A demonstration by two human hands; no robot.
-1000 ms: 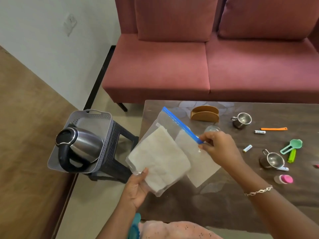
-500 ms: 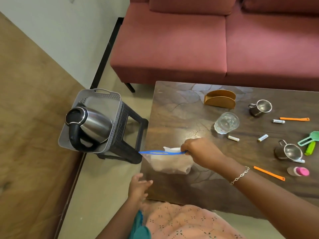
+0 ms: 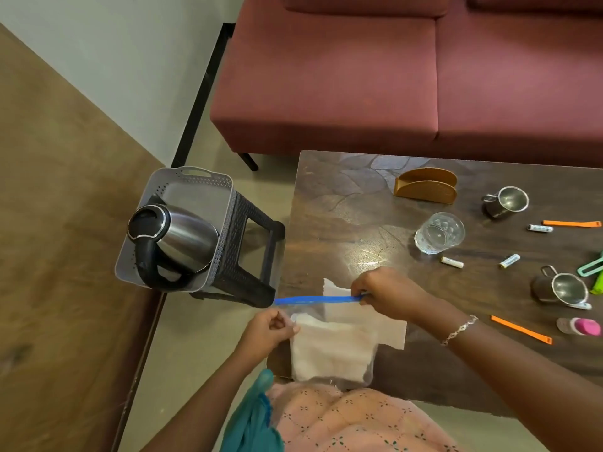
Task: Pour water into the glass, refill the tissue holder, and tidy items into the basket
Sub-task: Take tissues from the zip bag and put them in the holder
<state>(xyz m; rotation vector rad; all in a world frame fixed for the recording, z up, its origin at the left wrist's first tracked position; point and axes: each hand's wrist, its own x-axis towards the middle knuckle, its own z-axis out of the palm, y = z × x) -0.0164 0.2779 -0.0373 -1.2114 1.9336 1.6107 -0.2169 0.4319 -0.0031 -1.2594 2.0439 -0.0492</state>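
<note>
A clear zip bag (image 3: 329,350) with a blue seal strip and white tissues inside hangs at the table's near left corner. My left hand (image 3: 272,331) pinches the bag's near left lip. My right hand (image 3: 385,296) grips the blue strip at its right end, and the two lips are pulled apart. A loose white tissue (image 3: 391,331) lies under the bag on the table (image 3: 329,203). The empty brown tissue holder (image 3: 425,190) stands at the back. A clear glass (image 3: 439,237) sits in front of it. The steel kettle (image 3: 173,244) lies in the grey basket (image 3: 195,185) on a stool.
Two steel cups (image 3: 505,202) (image 3: 559,288), several small batteries (image 3: 452,261), two orange strips (image 3: 522,329), green spoons (image 3: 592,267) and a pink-capped bottle (image 3: 580,327) are scattered on the table's right side. A red sofa (image 3: 391,76) stands behind the table.
The bag went from held up flat to lowered at the table's near edge. My left hand let go, then took the bag's near lip again. My view tilted downward.
</note>
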